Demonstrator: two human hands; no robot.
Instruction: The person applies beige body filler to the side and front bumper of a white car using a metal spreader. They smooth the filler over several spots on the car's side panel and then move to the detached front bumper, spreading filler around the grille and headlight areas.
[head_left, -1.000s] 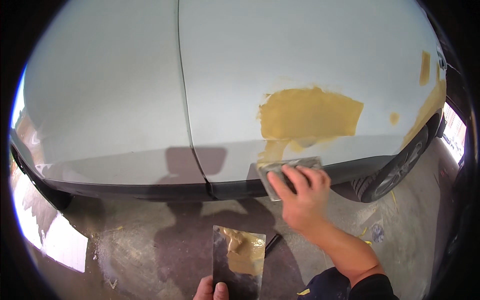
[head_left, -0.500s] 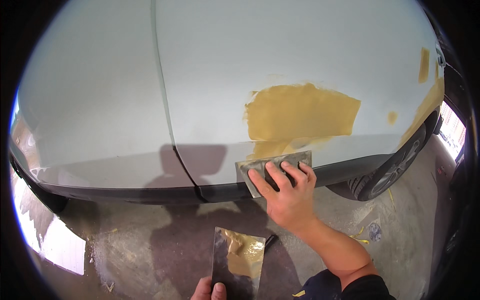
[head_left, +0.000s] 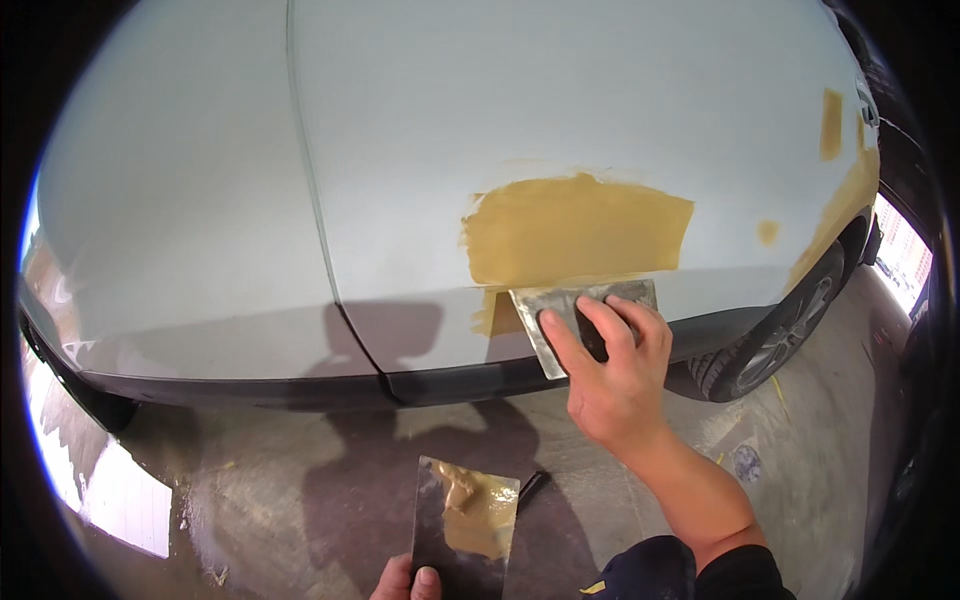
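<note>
The right hand [head_left: 622, 385]'s grip holds a grey scraper [head_left: 562, 299], fingers splayed over it (thumb hidden), long edge running sideways just below the yellow patch [head_left: 580, 232]. The left hand [head_left: 405, 583], farther from the car door [head_left: 440, 130], pinches a putty-smeared plate [head_left: 433, 540]. Bare door opens leftward; dark sill [head_left: 475, 380] below.

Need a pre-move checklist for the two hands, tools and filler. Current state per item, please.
1. Right hand has the spreader: ok, fingers spread over its face.
2. Left hand has the plate: ok, held at its lower left part.
3. Paste on the plate: ok, a lump plus a flatter smear.
4. Spreader's leading edge flush on the car panel: cannot tell from this angle.
5. Smear below the big yellow patch fully visible: not ok, it runs behind the spreader.
6. Hands apart: ok, plate well below spreader in view.
</note>
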